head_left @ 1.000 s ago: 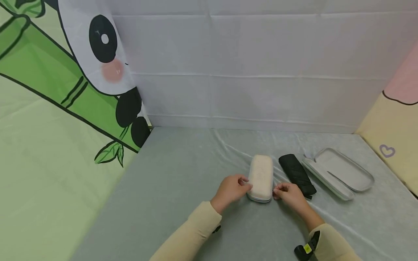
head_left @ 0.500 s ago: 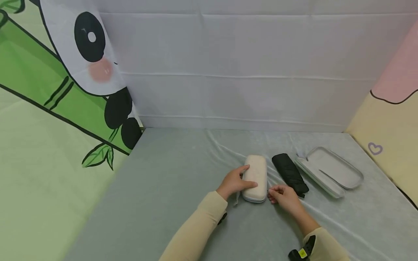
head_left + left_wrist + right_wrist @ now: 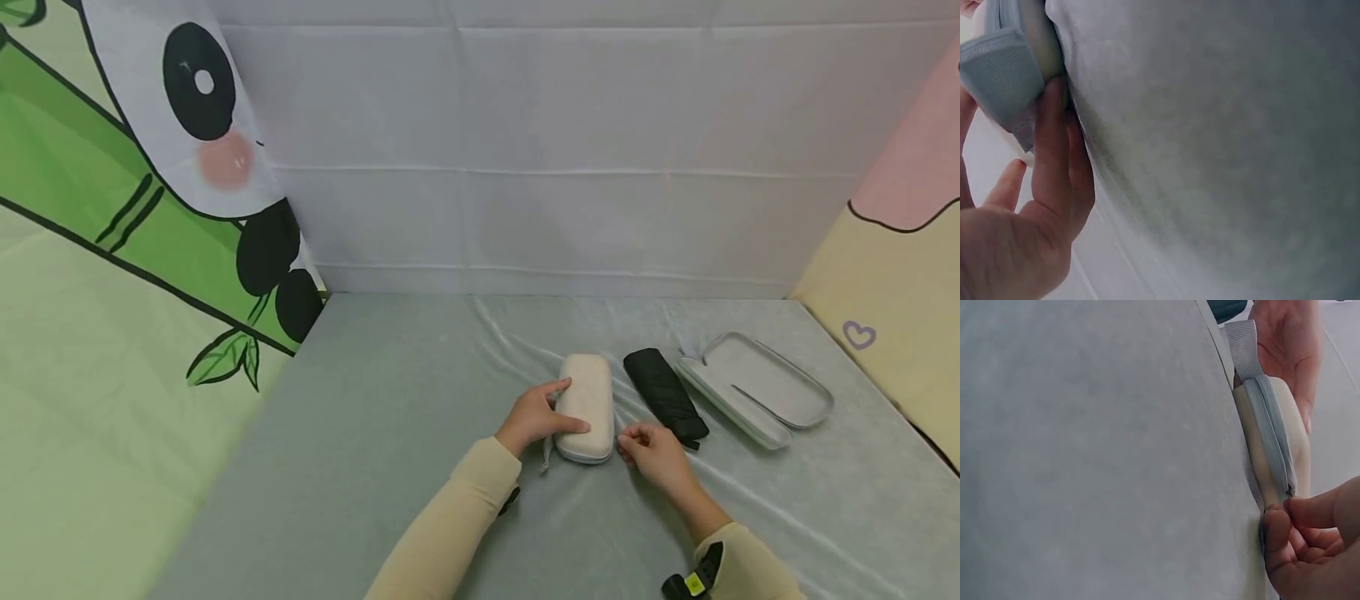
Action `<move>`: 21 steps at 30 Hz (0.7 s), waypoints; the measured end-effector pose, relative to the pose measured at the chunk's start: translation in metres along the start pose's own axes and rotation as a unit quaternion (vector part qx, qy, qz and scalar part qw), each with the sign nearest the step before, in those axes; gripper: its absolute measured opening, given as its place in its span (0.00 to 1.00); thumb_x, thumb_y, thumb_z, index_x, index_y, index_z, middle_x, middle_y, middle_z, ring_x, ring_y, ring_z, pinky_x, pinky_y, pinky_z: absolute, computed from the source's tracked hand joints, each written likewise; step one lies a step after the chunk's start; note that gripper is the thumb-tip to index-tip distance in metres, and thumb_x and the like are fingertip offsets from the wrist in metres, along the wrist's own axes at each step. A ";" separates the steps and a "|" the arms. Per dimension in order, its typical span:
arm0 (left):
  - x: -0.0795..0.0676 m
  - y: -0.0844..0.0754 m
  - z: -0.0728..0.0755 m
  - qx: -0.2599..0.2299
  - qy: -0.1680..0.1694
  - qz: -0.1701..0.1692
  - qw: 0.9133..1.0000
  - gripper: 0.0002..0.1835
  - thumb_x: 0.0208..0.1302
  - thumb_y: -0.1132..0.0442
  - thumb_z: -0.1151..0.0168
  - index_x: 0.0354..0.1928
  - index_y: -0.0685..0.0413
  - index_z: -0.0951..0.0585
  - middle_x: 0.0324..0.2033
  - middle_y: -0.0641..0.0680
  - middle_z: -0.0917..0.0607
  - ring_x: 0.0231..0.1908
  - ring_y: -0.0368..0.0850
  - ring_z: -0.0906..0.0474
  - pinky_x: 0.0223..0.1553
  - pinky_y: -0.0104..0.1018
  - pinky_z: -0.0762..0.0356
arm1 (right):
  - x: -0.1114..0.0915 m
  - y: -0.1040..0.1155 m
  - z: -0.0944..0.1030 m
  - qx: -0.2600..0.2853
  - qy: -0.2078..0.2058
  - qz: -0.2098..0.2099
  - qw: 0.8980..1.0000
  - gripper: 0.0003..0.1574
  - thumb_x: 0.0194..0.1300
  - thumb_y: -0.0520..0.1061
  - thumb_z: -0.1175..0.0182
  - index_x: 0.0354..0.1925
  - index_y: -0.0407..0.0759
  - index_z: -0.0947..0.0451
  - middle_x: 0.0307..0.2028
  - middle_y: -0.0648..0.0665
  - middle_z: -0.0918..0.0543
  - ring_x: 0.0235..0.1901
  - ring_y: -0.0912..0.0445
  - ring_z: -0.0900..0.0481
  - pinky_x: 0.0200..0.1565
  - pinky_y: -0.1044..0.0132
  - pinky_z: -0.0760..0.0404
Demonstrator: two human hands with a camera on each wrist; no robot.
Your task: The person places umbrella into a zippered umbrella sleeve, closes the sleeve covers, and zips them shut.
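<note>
Evidently the left hand grips the case, which lies on the cloth, while the right hand pinches its zip pull. Should the left grip slacken, the case could skid under a tug; a crooked one might jam the zip.

Behind the grey, cloth-covered desk hangs a pale sheet with horizontal creases; a green, cartoon-printed backdrop covers the left, a pink-and-yellow panel with a purple heart the right
</note>
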State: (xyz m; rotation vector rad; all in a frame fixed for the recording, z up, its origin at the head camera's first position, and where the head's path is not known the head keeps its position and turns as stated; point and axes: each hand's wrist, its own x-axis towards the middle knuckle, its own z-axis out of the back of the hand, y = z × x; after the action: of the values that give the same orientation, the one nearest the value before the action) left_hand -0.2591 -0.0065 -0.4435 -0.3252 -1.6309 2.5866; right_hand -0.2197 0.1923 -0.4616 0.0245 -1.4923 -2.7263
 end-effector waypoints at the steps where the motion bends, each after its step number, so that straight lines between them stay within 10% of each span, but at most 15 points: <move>1: 0.000 0.000 0.000 0.002 -0.003 0.000 1.000 0.43 0.39 0.53 0.21 0.63 0.44 0.27 0.45 0.54 0.20 0.40 0.43 0.24 0.39 0.35 0.24 | -0.001 0.000 0.000 -0.008 -0.003 0.004 1.000 0.07 0.62 0.34 0.42 0.27 0.31 0.22 0.21 0.46 0.21 0.21 0.57 0.25 0.24 0.68 0.27; 21: -0.003 -0.001 -0.001 0.012 -0.022 -0.009 1.000 0.42 0.38 0.53 0.20 0.61 0.46 0.26 0.56 0.56 0.25 0.52 0.50 0.27 0.46 0.39 0.25 | -0.011 0.005 -0.002 -0.064 -0.013 0.030 0.997 0.08 0.60 0.34 0.40 0.24 0.36 0.22 0.17 0.49 0.23 0.19 0.58 0.28 0.22 0.68 0.31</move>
State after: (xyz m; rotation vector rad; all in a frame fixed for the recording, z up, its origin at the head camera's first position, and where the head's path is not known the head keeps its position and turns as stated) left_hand -0.2565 -0.0057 -0.4428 -0.2530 -1.6064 2.6158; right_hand -0.2083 0.1885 -0.4586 -0.0599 -1.2995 -2.7769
